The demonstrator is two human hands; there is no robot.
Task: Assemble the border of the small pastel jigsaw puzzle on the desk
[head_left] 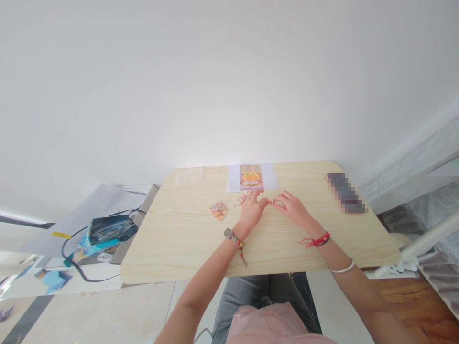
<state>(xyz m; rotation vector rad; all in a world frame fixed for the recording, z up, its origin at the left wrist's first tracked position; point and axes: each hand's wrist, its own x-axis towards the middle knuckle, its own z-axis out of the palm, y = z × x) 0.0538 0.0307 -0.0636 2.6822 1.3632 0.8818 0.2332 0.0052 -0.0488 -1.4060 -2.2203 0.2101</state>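
Note:
Over the middle of the wooden table my left hand (252, 211) and my right hand (293, 208) meet at their fingertips. Each is closed in a pinch on small pink puzzle pieces (271, 202), which bridge the little gap between the hands. Whether the pieces are joined is too small to tell. A heap of puzzle pieces (218, 210) lies left of my left hand. Another group of pale pieces (239, 199) is partly hidden behind that hand. Just beyond my fingers lies a white sheet (234, 177) printed with a yellow and pink picture (252, 177).
A dark, blurred-out flat object (346, 193) lies at the table's (172, 239) right side. On the left, papers (103, 205), a dark cable (77, 270) and a blue-and-black package (111, 231) sit on a neighbouring surface. A white wall (229, 86) rises behind the table.

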